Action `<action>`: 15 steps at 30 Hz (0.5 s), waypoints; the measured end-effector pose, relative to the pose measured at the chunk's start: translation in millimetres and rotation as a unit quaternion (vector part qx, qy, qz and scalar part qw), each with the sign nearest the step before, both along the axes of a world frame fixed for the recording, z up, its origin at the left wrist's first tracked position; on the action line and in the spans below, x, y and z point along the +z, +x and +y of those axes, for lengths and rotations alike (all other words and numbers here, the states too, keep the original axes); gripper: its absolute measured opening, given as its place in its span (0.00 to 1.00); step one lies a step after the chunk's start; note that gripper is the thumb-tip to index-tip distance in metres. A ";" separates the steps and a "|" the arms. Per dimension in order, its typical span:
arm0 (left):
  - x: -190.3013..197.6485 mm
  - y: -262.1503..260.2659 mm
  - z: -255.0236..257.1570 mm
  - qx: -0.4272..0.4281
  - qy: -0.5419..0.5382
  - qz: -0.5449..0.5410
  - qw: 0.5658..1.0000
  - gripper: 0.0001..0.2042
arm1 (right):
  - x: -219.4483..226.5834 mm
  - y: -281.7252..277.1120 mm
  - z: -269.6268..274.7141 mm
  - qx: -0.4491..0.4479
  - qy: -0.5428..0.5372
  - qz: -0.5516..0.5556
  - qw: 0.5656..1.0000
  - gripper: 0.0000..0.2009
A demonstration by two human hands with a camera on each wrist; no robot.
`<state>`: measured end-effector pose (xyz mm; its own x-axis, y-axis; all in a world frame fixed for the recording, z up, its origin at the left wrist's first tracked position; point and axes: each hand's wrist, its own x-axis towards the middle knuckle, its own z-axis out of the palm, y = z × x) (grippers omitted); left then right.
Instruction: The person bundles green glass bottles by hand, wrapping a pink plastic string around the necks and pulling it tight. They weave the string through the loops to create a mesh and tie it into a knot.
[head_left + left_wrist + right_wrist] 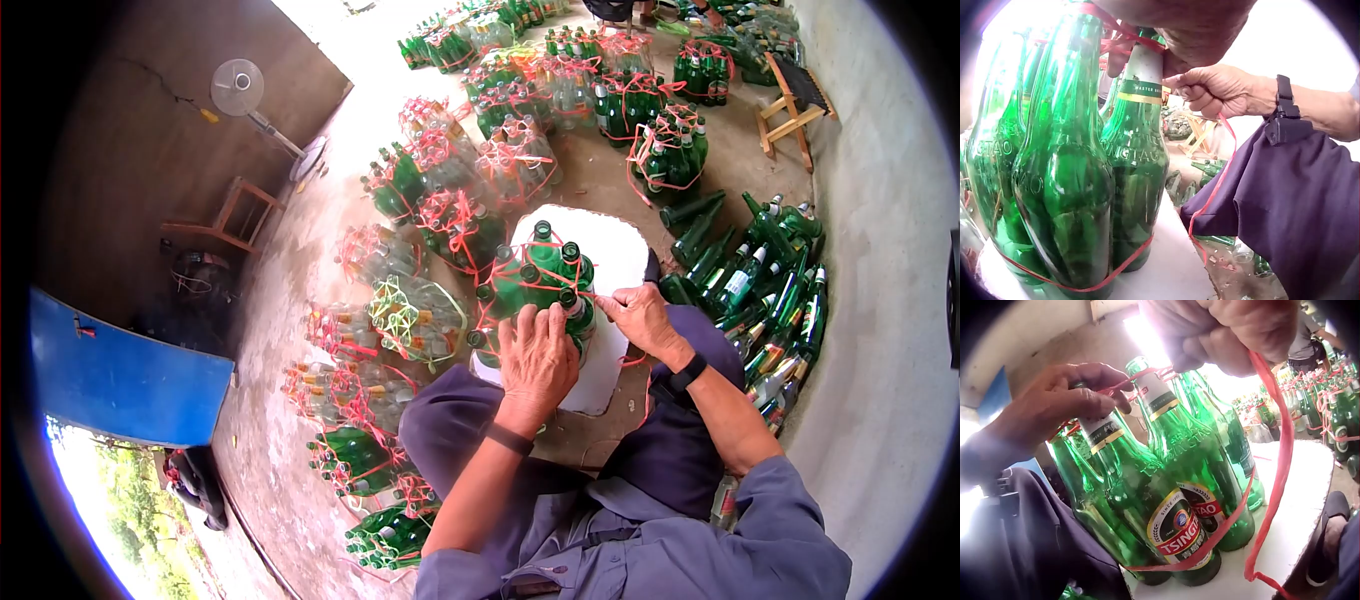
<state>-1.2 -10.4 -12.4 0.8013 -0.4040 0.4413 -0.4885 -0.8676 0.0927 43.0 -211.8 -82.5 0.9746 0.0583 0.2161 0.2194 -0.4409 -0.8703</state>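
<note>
While the left hand (537,352) covers the near bottle necks, the exact bottle count in the bundle (533,285) stays uncertain: roughly seven green mouths show from the head view, the rest are hidden under the palm. The bundle of green Tsingtao beer bottles (1179,487) stands upright on a white foam board (620,255), just ahead of the person's knees. Red plastic string (1279,469) loops round the bottle bases and necks. The left hand presses down on the necks, fingers curled over the string there. The right hand (640,315), just right of the bundle, pinches the string's free run; in the right wrist view the string drops from that fist (1235,331) to the board, its end cut off at the frame edge. Hands sit close, not touching.

One loose heap of green bottles (760,290) lies right, count unclear. Many tied bundles (450,225) stand left and far, too many and too blurred to count. Two wooden stools (790,110), one fan (238,88) far left.
</note>
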 end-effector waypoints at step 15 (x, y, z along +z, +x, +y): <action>-0.1 1.6 0.7 -0.005 -0.001 0.003 1.000 0.19 | 1.6 20.1 -13.9 0.003 -0.087 -0.045 0.995 0.25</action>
